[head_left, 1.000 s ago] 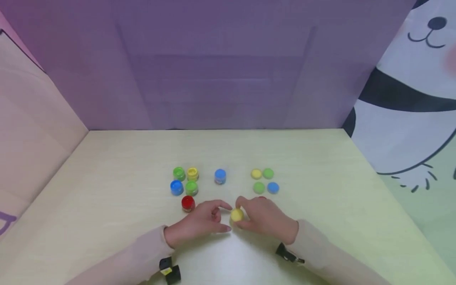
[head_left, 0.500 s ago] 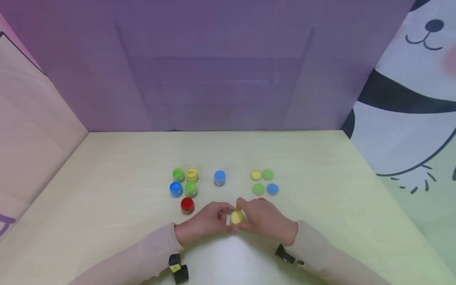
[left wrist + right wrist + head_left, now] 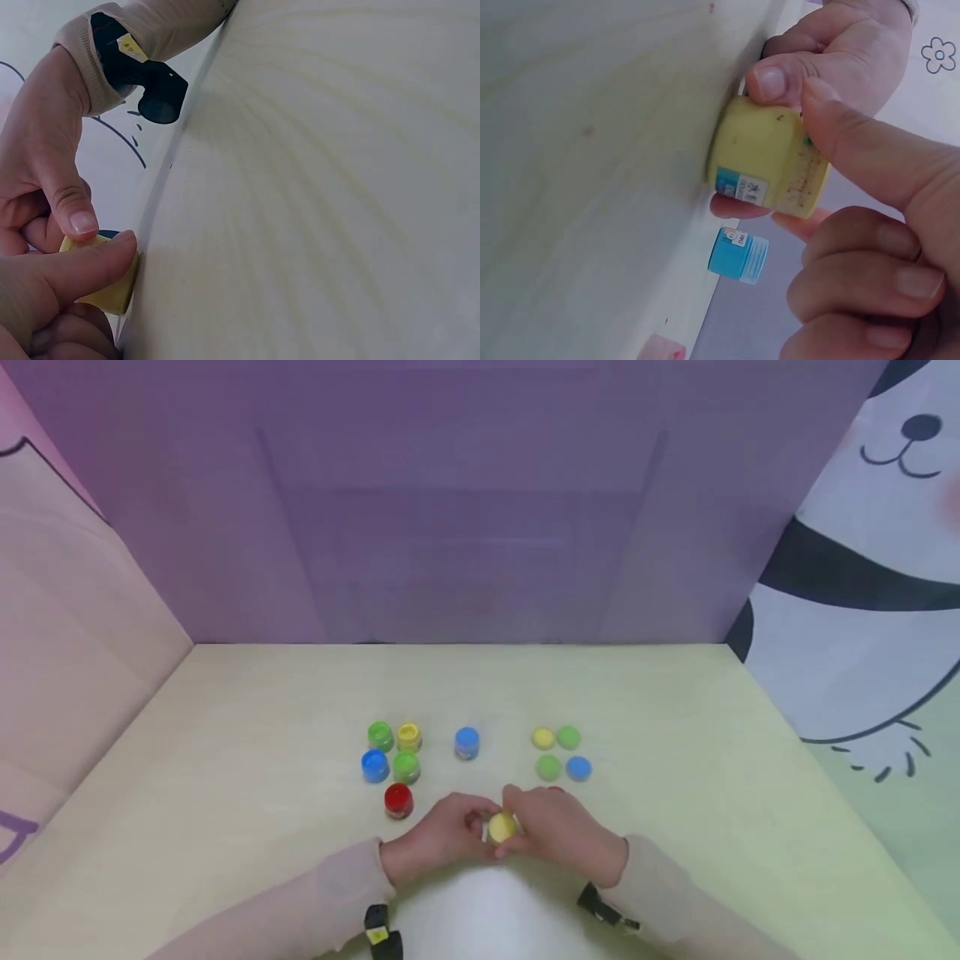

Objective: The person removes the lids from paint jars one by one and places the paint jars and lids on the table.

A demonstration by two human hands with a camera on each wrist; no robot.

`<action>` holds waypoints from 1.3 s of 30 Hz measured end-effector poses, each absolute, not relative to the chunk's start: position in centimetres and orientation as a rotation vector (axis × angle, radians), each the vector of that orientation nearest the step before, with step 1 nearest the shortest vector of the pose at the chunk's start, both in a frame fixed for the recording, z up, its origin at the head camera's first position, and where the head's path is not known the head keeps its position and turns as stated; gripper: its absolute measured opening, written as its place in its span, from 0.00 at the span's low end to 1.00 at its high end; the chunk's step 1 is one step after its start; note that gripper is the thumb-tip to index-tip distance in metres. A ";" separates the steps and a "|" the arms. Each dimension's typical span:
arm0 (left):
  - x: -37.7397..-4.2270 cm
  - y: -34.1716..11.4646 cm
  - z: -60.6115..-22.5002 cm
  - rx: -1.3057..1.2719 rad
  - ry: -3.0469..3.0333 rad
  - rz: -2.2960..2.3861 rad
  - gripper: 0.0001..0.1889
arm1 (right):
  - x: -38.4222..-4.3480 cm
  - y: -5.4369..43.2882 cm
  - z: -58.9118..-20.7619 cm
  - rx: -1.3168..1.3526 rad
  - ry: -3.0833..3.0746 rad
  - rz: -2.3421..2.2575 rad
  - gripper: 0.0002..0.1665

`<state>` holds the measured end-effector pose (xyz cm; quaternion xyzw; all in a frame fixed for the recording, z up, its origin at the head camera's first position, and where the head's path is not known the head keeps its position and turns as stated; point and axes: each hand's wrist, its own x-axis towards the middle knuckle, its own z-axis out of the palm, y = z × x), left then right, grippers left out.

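Note:
A small yellow paint jar [image 3: 502,828] stands at the front middle of the table, between both hands. Its body carries a blue-and-white label, seen in the right wrist view, where the jar [image 3: 754,150] is largest. My left hand [image 3: 444,831] grips the body low down, thumb on one side and a finger on the other. With thumb and forefinger, my right hand [image 3: 566,828] pinches the jar's lid [image 3: 804,180]; its other fingers are curled in. The left wrist view shows both thumbs over the jar [image 3: 112,296].
Several uncapped jars, including a red jar [image 3: 399,801] and a blue jar [image 3: 375,766], stand to the left. A blue-lidded jar [image 3: 467,743] stands at mid-table. Several loose lids, among them a green lid [image 3: 548,767], lie right; a red lid [image 3: 556,789] is mostly hidden behind my right hand.
My left hand has moved right from beside the yellow paint jar and now grips its body. The right hand keeps its pinch on the lid.

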<state>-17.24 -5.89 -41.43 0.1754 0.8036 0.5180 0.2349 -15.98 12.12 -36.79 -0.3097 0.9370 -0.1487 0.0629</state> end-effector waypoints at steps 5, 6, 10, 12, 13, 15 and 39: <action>-17.1 -5.8 -41.5 0.438 2.195 1.415 0.21 | -16.1 12.1 -36.8 -0.924 2.803 -0.464 0.23; -17.1 -5.8 -41.5 0.446 2.196 1.417 0.21 | -16.1 12.1 -36.8 -0.926 2.800 -0.464 0.23; -17.1 -5.9 -41.5 0.467 2.197 1.420 0.19 | -16.4 12.2 -36.8 -0.955 2.761 -0.482 0.22; -17.1 -5.8 -41.5 0.479 2.196 1.419 0.17 | -16.5 12.3 -36.7 -0.975 2.737 -0.496 0.21; -17.1 -5.8 -41.4 0.483 2.194 1.419 0.16 | -16.5 12.4 -36.7 -0.988 2.724 -0.504 0.21; -17.0 -5.8 -41.4 0.488 2.189 1.420 0.14 | -16.7 12.5 -36.7 -1.015 2.702 -0.516 0.20; -16.9 -5.7 -41.1 0.506 2.188 1.422 0.07 | -17.6 13.2 -37.1 -1.262 2.578 -0.532 0.17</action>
